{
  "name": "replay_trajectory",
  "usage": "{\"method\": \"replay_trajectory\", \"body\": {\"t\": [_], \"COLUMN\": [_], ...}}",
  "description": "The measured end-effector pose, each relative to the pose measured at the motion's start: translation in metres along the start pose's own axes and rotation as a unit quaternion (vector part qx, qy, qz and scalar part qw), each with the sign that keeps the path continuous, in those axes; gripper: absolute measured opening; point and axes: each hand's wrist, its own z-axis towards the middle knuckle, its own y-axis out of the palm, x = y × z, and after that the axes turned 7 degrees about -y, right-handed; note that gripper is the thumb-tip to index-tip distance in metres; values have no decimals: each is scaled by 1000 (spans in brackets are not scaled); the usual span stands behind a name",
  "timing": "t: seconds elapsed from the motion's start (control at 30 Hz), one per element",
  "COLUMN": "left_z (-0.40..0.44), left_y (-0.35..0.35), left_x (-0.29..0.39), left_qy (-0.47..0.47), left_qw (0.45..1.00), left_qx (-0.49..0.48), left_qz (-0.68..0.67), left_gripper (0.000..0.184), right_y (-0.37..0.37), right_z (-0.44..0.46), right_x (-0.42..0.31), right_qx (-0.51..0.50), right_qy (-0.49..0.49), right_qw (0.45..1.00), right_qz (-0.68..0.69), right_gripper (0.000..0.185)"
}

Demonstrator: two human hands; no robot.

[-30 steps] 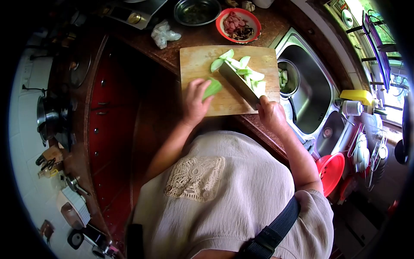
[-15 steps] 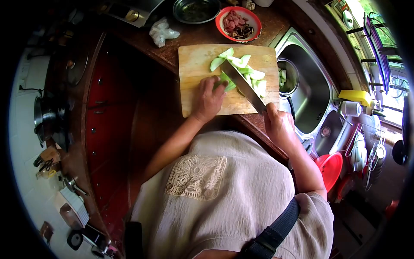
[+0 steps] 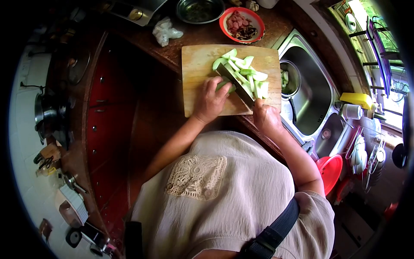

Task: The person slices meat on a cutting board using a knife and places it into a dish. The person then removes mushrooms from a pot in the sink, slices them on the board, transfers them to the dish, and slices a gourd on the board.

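Wooden board (image 3: 192, 59) beneath left grip (image 3: 211, 99), curled onto green vegetable (image 3: 226, 87), right grip (image 3: 266, 116) tight around knife (image 3: 238, 87)

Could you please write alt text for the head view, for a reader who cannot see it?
A person's right hand holds a knife beside a green vegetable gripped by the left hand on a wooden cutting board. Pale green slices lie on the knife's other side; a sink is to the right.

From the head, one fisheye view is aimed steeply down past the shirt (image 3: 246, 185) at the nearby wooden cutting board (image 3: 197, 64).
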Motion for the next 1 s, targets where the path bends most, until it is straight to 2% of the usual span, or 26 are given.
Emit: {"method": "replay_trajectory", "body": {"t": [0.07, 0.17, 0.27, 0.4, 0.43, 0.77, 0.87, 0.9, 1.0], "left_z": [-2, -8, -9, -6, -5, -6, -8, -8, -9], "left_y": [0, 6, -1, 0, -1, 2, 2, 1, 1], "left_x": [-1, -8, -7, -4, -4, -5, -8, -7, -5], "left_qy": [-7, -15, -24, -26, -25, -12, -4, -9, -17], "left_qw": [1000, 999, 999, 999, 999, 1000, 1000, 1000, 1000], "left_qx": [-2, 9, -18, -13, -14, -4, -2, 1, 10], "left_qz": [-1, -38, -14, -28, -28, -1, -12, -15, -16], "left_gripper": [38, 38, 36, 38, 38, 34, 36, 37, 37], "right_y": [0, -3, -12, -47, -50, -23, 0, 6, 10], "right_z": [0, -1, -6, -19, -21, -12, -3, 0, 0], "right_x": [1, 2, 3, -12, -14, -13, -9, -7, -7], "right_qx": [8, 9, 38, -5, 7, -38, -29, -40, -32], "right_qy": [-5, -11, -11, 11, -19, 22, 4, 1, 12], "right_qw": [1000, 1000, 998, 999, 999, 999, 999, 999, 999], "right_qz": [14, 23, 56, 51, 25, 29, 20, 33, 34], "right_gripper": [50, 35, 14, 15, 8, 16, 25, 33, 37]}}
